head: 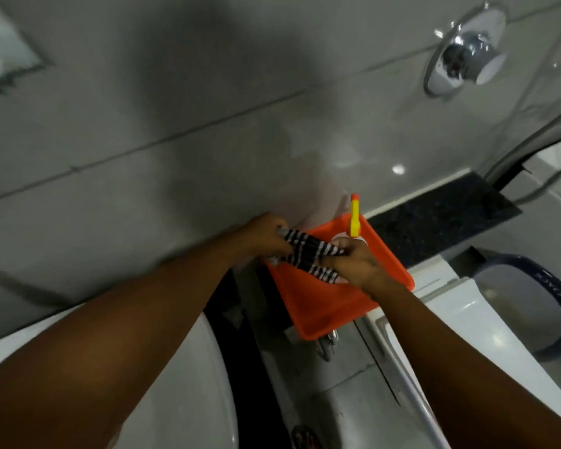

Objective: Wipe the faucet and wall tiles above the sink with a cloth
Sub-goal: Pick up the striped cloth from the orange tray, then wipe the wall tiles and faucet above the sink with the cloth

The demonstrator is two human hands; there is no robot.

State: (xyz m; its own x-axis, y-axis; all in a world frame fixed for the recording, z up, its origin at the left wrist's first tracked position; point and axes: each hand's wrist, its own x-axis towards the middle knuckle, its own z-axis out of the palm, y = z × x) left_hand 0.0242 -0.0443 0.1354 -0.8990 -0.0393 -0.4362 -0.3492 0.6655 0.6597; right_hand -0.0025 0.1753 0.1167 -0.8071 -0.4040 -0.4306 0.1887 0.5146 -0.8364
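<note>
Both hands, left hand (262,235) and right hand (353,261), pinch opposite ends of a striped cloth (308,252), seemingly twisted, above an orange tray (324,306).

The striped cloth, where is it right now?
Centre of the head view: the striped cloth is stretched between the left hand and right hand, above the orange tray.

An orange tray (321,314) rests on the white toilet tank lid (434,280), one corner jutting past its edge — a yellow-topped spray bottle (354,218) stands in its far end. A dark speckled ledge (441,218) runs along the tiled wall (143,124).
</note>
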